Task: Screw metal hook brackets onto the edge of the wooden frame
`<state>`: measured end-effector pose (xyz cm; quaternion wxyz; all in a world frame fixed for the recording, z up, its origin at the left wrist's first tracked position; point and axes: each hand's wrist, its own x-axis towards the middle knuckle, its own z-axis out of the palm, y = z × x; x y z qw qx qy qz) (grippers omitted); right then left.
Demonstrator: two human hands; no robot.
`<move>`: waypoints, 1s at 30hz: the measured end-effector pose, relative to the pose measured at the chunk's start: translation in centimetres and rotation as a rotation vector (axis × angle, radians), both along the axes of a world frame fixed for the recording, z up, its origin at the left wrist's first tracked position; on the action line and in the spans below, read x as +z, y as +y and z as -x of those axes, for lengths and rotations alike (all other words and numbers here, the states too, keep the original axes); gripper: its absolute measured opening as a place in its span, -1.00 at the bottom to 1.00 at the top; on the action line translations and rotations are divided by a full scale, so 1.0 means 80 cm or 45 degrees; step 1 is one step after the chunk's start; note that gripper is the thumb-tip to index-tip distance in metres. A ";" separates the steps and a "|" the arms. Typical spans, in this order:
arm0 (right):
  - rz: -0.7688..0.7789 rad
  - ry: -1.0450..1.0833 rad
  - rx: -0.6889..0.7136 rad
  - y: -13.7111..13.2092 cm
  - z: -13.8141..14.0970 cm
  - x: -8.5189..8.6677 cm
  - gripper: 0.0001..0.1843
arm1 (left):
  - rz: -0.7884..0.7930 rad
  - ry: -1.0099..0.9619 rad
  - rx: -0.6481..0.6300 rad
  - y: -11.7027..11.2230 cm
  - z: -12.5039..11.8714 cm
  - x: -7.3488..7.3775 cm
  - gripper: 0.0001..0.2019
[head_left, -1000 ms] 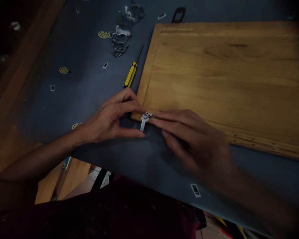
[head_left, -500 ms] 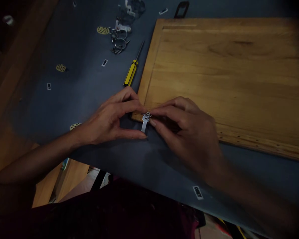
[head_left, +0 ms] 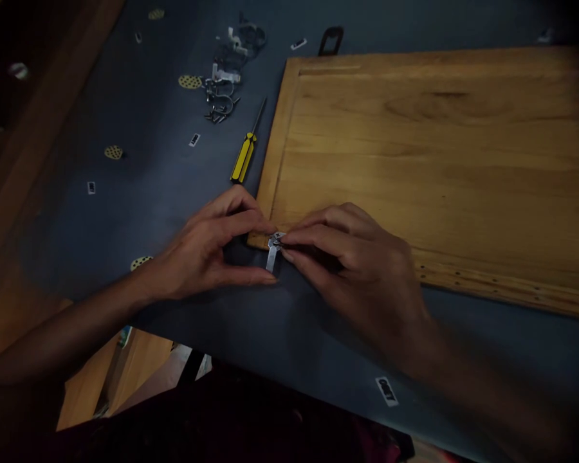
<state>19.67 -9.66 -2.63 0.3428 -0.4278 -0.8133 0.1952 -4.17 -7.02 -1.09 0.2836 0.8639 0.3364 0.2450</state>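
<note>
A small silver metal hinge (head_left: 273,252) stands against the near left corner of a wooden cabinet door (head_left: 429,154) lying flat on a dark blue table (head_left: 139,193). My left hand (head_left: 207,247) pinches the hinge from the left, thumb at its lower end and forefinger at its top. My right hand (head_left: 361,270) comes in from the right with fingers curled, thumb and forefinger tips pressed on the hinge's top by the door edge.
A yellow-handled screwdriver (head_left: 244,157) lies just left of the door. A pile of metal hinges and screws (head_left: 224,77) sits at the back. Small perforated discs (head_left: 113,152) and white labels (head_left: 386,390) are scattered about. The table's near edge runs below my arms.
My right hand went from fingers stretched flat to curled in a pinch on the hinge's top. The view shifted slightly; my left hand kept its grip.
</note>
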 end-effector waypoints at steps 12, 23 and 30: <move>-0.014 -0.004 0.054 0.004 -0.004 0.000 -0.86 | -0.007 0.002 0.010 -0.001 -0.001 0.002 -0.58; -0.001 0.027 0.068 0.004 -0.004 0.002 -0.81 | -0.026 0.004 -0.003 -0.001 -0.001 0.002 -0.58; 0.251 0.166 0.070 0.009 -0.008 0.012 -0.86 | -0.007 0.006 0.008 -0.001 -0.002 0.003 -0.59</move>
